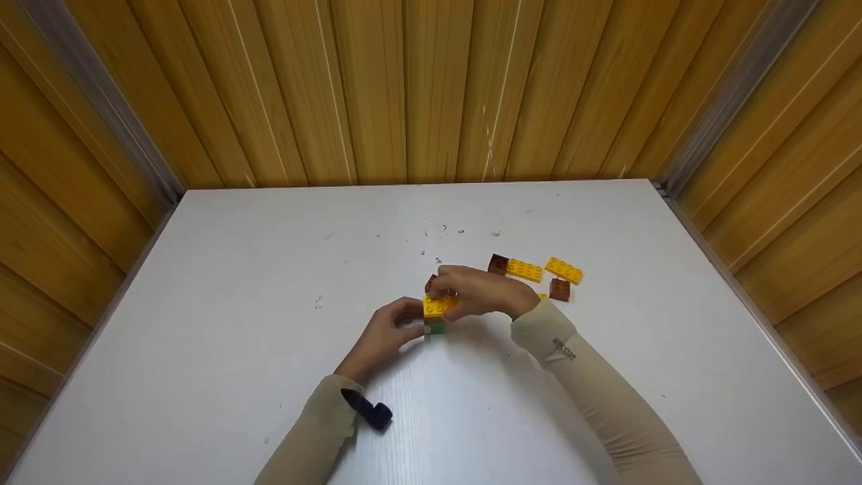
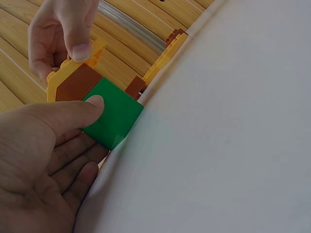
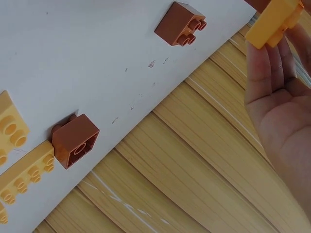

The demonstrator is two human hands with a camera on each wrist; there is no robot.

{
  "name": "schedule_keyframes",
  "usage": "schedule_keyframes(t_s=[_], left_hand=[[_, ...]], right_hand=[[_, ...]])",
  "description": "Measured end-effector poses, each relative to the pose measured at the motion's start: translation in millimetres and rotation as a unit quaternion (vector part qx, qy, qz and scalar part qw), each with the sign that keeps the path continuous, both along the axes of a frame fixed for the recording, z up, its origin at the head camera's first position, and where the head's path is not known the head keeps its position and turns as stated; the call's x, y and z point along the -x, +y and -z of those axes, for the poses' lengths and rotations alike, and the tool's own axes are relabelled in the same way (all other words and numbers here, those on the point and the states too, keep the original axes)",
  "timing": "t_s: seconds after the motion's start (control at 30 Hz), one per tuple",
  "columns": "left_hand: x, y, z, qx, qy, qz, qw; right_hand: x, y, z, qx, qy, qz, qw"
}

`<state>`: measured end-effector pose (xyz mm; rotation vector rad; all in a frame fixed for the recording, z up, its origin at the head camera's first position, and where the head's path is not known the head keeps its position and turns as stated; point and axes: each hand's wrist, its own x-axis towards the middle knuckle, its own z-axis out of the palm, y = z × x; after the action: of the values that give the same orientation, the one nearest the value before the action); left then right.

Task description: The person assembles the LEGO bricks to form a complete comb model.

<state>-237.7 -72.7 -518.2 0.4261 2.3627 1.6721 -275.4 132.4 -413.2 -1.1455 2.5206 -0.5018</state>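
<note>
In the head view a small stack stands on the white table between the two hands: a green block (image 1: 436,329) below, a brown brick (image 2: 77,85) on it and a yellow plate (image 1: 434,308) on top. My left hand (image 1: 387,333) grips the stack from the left, its thumb (image 2: 96,102) across the green block and the other fingers partly hidden behind. From above, my right hand (image 1: 478,289) pinches the yellow plate, which juts out past the brown brick in the left wrist view. Right wrist view: fingers (image 3: 260,70) lie along that plate.
Behind the right hand lies a brown brick (image 1: 431,283), partly covered. To the right are a dark brown brick (image 1: 498,264), a yellow plate (image 1: 524,269), another yellow plate (image 1: 564,269) and a brown brick (image 1: 559,289). Wood-patterned walls (image 1: 431,94) surround the table.
</note>
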Motion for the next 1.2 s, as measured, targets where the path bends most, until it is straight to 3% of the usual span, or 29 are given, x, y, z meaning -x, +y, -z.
schedule_keyframes(t_s=[0.43, 0.9, 0.93, 1.2], left_hand=[[1.0, 1.7, -0.4, 0.017, -0.004, -0.005, 0.9998], [0.2, -0.6, -0.6, 0.0, -0.004, 0.0, 1.0], [-1.9, 0.0, -4.7, 0.001, -0.005, -0.002, 1.0], [0.9, 0.5, 0.4, 0.01, -0.005, -0.003, 0.9999]], right_hand=[[0.4, 2.4, 3.5, -0.001, -0.016, 0.017, 0.9997], [-0.5, 5.4, 7.1, 0.01, -0.015, 0.022, 0.9996], [-0.4, 6.0, 7.9, 0.01, -0.016, 0.024, 0.9995], [-1.2, 11.1, 6.1, 0.016, -0.022, 0.016, 0.9995]])
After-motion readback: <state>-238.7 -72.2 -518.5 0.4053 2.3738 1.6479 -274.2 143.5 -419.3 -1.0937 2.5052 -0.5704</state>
